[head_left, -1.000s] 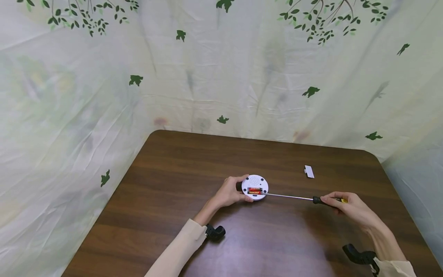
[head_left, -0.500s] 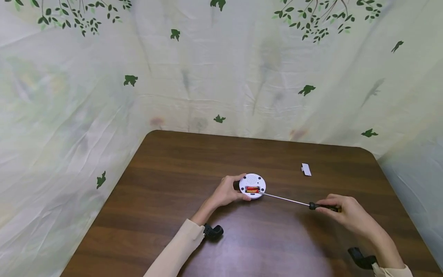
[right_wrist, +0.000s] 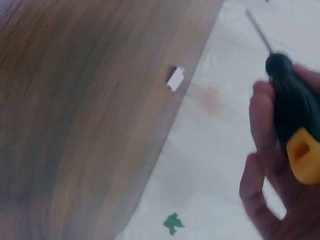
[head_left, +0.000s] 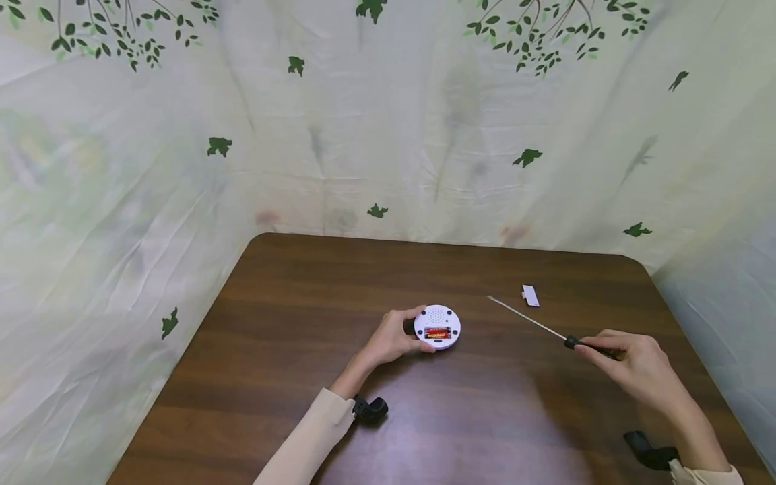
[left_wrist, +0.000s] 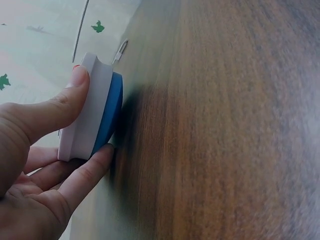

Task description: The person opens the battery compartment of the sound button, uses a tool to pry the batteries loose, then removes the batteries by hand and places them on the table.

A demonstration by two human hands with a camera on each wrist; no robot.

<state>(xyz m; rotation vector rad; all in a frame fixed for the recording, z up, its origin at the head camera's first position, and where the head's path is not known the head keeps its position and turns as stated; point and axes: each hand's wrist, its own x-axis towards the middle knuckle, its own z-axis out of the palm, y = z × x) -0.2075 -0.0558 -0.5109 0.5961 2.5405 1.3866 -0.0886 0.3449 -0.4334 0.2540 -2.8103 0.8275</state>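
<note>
My left hand point(head_left: 391, 339) grips the rim of a round white device point(head_left: 436, 315), its perforated face turned up. In its open compartment lie red-and-gold batteries point(head_left: 438, 333). From the left wrist view, the device's blue side point(left_wrist: 109, 112) faces the tabletop, with the thumb on the white face and fingers under the rim. My right hand point(head_left: 636, 364) holds a long screwdriver point(right_wrist: 292, 102) by its black-and-yellow handle. Its thin shaft points up and left, the tip off to the right of the device and apart from it.
A small white battery cover point(head_left: 530, 296) lies on the brown wooden table point(head_left: 339, 276) toward the back right. Behind the table hangs a pale cloth point(head_left: 412, 135) with a green leaf print. A black wrist mount point(head_left: 370, 409) sits at the left cuff.
The screwdriver tip has left the edge of the battery compartment and swung up and right, away from the device. My right hand has moved slightly right; the left keeps its grip.
</note>
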